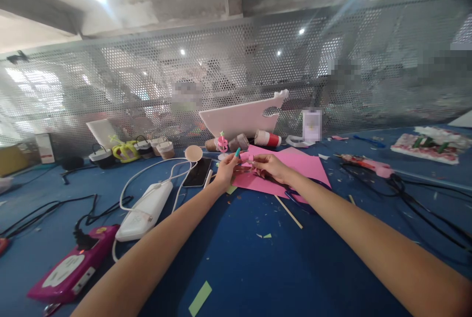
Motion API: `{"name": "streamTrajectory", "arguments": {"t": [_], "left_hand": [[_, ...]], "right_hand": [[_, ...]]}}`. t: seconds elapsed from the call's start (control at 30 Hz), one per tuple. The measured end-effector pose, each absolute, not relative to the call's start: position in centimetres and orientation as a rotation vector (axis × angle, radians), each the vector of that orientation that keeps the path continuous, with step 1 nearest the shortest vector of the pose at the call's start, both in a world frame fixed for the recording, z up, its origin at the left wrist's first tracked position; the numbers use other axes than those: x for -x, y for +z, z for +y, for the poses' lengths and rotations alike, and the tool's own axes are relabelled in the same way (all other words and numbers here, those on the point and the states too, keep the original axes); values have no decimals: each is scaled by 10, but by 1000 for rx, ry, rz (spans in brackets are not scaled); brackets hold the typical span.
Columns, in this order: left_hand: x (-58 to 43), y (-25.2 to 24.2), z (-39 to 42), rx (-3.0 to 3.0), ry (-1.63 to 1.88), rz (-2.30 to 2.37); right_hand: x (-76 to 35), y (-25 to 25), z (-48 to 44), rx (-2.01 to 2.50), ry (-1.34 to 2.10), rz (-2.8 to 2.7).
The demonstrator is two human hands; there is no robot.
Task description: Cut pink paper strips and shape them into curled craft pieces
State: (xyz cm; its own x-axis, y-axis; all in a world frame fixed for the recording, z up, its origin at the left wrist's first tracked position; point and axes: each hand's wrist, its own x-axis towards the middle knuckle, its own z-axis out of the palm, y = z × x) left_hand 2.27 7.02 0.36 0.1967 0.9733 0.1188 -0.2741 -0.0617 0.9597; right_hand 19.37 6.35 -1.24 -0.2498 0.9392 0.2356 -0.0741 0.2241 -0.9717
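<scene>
The left hand [226, 173] and right hand [272, 167] held a small pink piece [245, 158] between narrowed fingertips, by the nine-o'clock side of pink sheets [308, 165] on the blue surface [236, 258]. From it, a thin stick [289, 213] lay at five o'clock, a red-and-white cup [268, 138] at two.
</scene>
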Motion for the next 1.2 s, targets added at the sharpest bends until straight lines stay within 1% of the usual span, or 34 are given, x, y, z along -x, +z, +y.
{"name": "streamTrajectory", "arguments": {"t": [0.3,0.5,0.7,0.83,0.97,1.2], "left_hand": [[-20,2,71,-1105,1300,787],[-15,0,73,-1026,1393,763],[-15,-2,73,-1094,1313,713],[-16,1,72,-1016,1320,740],[-17,4,72,-941,1329,820],[-17,2,75,-1034,1277,824]], "right_hand": [[-191,-7,56,901,1202,-1504],[-193,-12,63,867,1292,-1298],[-193,-11,63,900,1225,-1262],[-194,-10,62,857,1178,-1265],[-194,-10,63,836,1181,-1252],[-192,-8,60,839,1216,-1262]]}}
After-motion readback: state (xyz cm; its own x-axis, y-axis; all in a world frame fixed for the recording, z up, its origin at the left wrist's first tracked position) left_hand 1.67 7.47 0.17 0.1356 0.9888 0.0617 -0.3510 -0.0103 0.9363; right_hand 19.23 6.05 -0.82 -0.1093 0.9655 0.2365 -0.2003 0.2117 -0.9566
